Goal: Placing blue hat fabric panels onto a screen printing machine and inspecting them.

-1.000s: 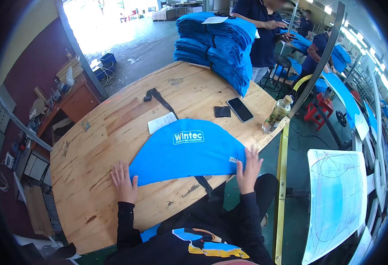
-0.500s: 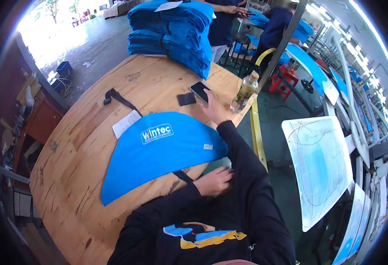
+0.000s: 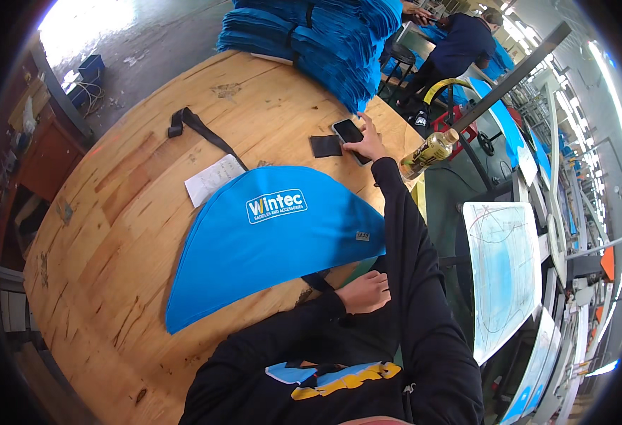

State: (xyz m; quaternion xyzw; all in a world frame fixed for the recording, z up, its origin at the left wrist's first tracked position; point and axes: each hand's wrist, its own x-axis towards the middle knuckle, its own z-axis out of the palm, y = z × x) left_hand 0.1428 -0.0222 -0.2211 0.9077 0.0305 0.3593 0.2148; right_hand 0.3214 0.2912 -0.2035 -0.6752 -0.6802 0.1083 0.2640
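A blue fabric piece with a curved top edge and a white printed logo (image 3: 254,248) lies flat on the wooden table. Beyond it, my right hand (image 3: 372,142) reaches to a dark smartphone (image 3: 350,132); the thumb touches its lower part and the index finger stretches out past its right side, fingers apart. A small black fabric square (image 3: 325,146) lies left of the phone. My left hand (image 3: 365,292) rests at the near table edge below the blue piece, fingers loosely curled, tips hidden; nothing shows in it. A black strap (image 3: 317,280) runs beside this hand.
A tall stack of blue fabric (image 3: 318,42) stands at the far edge. A capped drink bottle (image 3: 430,152) stands at the right edge. A black strap (image 3: 201,130) and white paper (image 3: 213,180) lie left. Marked panels (image 3: 504,276) stand right; a co-worker (image 3: 460,44) stoops beyond.
The view has shifted, so the table things appear farther right. My right hand's index finger now stretches apart from its thumb over the phone; my left hand's fingers are more curled.
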